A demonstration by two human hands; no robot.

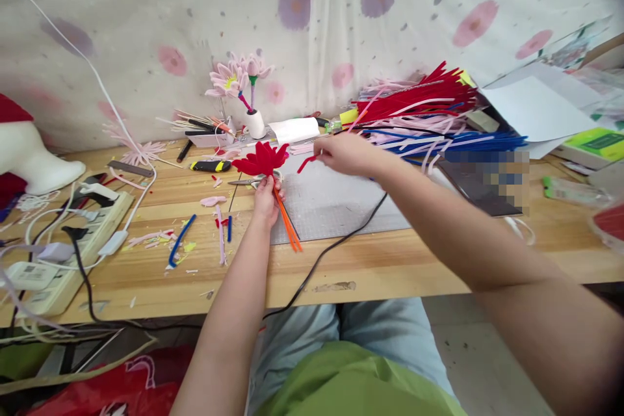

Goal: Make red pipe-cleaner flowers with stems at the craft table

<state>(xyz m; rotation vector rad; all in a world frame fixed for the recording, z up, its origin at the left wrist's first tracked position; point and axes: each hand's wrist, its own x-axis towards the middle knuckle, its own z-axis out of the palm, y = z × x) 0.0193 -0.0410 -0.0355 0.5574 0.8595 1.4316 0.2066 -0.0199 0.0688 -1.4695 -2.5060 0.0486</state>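
Near frame centre, silver-bladed scissors (243, 182) lie just beside the left hand (266, 197), which pinches the neck of a red, fuzzy-wire, many-petalled flower (262, 160); I judge the blades could snag it, or a slack pinch let its thin orange stems (288, 224) twist. Further right, right hand (336, 153) closed on one end of a short, bent, red fuzzy strip (305, 163); I'd fear it slipping. Flower's head points up, slightly left, long axis slanting toward lower right.

Wood tbl (168, 294) w/ grey mat (336, 198) ctr, blk/ylw cutter (210, 166), pwr strip (108, 224) L, blue scrap (181, 242).
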